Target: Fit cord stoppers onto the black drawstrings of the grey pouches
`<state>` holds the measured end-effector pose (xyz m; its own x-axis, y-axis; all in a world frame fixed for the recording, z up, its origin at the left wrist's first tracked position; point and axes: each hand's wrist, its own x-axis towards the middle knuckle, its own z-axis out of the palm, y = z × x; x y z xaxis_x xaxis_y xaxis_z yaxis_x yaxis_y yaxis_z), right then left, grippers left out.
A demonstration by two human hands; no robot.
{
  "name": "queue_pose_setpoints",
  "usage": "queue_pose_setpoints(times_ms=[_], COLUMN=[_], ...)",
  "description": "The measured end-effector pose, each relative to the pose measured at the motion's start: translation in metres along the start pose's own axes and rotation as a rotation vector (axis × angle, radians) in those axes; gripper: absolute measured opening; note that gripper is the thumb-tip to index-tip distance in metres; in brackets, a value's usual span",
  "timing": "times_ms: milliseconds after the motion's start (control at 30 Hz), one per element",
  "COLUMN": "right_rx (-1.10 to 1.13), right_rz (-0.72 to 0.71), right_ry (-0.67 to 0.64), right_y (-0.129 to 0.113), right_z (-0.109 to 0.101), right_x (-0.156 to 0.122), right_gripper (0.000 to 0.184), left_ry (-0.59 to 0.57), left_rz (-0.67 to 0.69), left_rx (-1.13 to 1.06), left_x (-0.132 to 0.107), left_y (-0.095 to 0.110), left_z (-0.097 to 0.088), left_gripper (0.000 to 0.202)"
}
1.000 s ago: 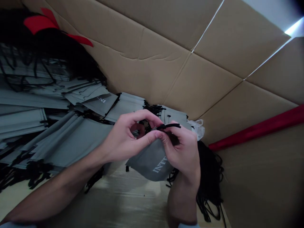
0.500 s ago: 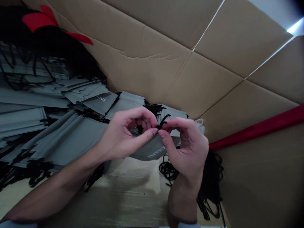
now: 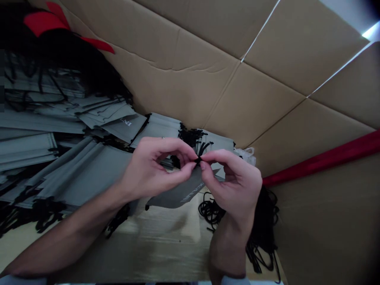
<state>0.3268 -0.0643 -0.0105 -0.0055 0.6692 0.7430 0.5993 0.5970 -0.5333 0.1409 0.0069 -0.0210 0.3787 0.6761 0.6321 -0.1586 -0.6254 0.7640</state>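
Note:
Fingertips of my left hand (image 3: pixel 166 166) and my right hand (image 3: pixel 233 178) meet in the middle, both pinching a black cord (image 3: pixel 202 149) whose ends stick up between them. Below the fingers hangs a grey drawstring pouch (image 3: pixel 175 194) with pale printed letters, partly hidden by my hands. Each hand is closed at thumb and forefinger, and the exact shape of the cord between the tips is too small to tell. A heap of loose black cords (image 3: pixel 263 225) lies beside my right wrist.
Stacks of grey pouches (image 3: pixel 83 174) with black cord ends spread over the left. Behind them rises a cardboard wall (image 3: pixel 178 51). A black pile with red strips (image 3: pixel 44 24) is at upper left. Crumpled clear plastic (image 3: pixel 248 155) and a red band (image 3: pixel 326 158) are on the right.
My fingertips have drawn closer together on the cord. The hanging pouch has swung to the left and more of its lower edge shows.

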Motion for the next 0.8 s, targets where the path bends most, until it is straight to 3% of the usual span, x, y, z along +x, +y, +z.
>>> queue_pose_setpoints(times_ms=[233, 400, 567, 800], right_rx=[-0.005, -0.006, -0.010, 0.080], right_rz=[0.050, 0.057, 0.066, 0.148], right_ry=[-0.076, -0.117, -0.140, -0.102], right_y=[-0.001, 0.000, 0.002, -0.001], right_z=[-0.006, -0.007, -0.007, 0.003], right_x=[0.000, 0.000, 0.000, -0.002], right_gripper=[0.015, 0.016, 0.016, 0.015], left_ry=[-0.067, -0.125, -0.122, -0.063], left_rz=[0.281, 0.371, 0.324, 0.292], left_rx=[0.284, 0.397, 0.454, 0.373], left_x=[-0.003, -0.006, -0.007, -0.007], left_y=[-0.002, -0.002, -0.004, 0.002], left_z=[-0.009, -0.012, -0.010, -0.010], left_gripper=[0.014, 0.014, 0.010, 0.013])
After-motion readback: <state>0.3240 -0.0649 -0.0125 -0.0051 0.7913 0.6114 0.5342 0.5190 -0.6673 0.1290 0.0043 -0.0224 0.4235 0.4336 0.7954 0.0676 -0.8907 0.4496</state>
